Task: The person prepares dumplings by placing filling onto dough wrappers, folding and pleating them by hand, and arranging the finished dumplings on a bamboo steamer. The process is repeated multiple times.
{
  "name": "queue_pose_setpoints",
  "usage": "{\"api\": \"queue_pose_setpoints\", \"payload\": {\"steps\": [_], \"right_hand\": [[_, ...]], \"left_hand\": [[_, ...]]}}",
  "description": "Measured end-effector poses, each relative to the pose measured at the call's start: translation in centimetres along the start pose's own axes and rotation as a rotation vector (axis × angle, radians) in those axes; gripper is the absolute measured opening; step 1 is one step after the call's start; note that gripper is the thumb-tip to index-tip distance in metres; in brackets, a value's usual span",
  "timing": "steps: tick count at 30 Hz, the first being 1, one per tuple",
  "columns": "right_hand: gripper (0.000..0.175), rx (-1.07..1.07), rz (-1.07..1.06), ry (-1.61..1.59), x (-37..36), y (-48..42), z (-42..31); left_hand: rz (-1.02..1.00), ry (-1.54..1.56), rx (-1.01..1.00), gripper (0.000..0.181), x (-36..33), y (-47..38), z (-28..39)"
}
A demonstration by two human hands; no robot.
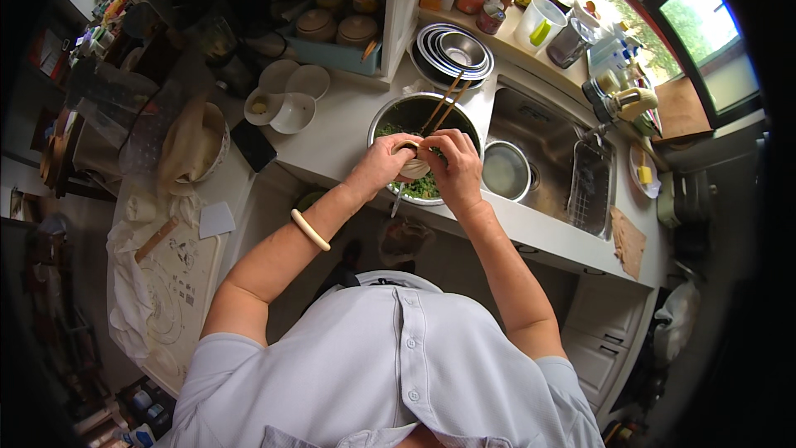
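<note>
A piece of pale dough [415,168], pleated on its side and with an opening at the top, is held between both hands above a large metal bowl [375,113]. My left hand [382,165] cups it from the left, the thumb over its opening. The fingertips of my right hand [456,168] pinch its rim on the right. Chopped green filling [426,188] lies in the bowl. A pair of wooden chopsticks [449,104] leans on the bowl's far right side. The handle of a metal utensil [396,200] sticks out over the near rim.
Right of the bowl, a metal sink [550,183] holds a pot of cloudy liquid [505,171]. Nested metal bowls [461,50] stand behind. White dishes [292,113] are at the left, beyond a dark flat object [254,145]. Farther left lie a rolling pin [155,240], a white scraper [217,220] and a cloth-draped bowl [217,149].
</note>
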State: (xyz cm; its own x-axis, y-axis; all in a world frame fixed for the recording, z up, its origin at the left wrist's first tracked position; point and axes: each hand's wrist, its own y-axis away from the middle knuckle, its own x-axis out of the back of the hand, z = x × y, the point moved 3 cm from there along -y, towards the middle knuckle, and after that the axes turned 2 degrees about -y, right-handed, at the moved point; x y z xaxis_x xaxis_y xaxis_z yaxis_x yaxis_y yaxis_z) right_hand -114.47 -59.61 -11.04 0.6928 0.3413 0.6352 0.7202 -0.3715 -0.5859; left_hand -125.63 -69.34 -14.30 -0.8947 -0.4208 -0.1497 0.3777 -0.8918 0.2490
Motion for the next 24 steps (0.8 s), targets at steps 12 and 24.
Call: {"api": "queue_pose_setpoints", "payload": {"steps": [12, 24], "right_hand": [[0.008, -0.093, 0.073, -0.067, -1.1, 1.0, -0.5], [0.018, 0.095, -0.065, 0.03, -0.1, -0.1, -0.8]], "left_hand": [[0.097, 0.276, -0.031, 0.025, -0.7, 0.2, -2.4], [-0.04, 0.02, 0.07, 0.032, 0.3, 0.7, -0.8]]}}
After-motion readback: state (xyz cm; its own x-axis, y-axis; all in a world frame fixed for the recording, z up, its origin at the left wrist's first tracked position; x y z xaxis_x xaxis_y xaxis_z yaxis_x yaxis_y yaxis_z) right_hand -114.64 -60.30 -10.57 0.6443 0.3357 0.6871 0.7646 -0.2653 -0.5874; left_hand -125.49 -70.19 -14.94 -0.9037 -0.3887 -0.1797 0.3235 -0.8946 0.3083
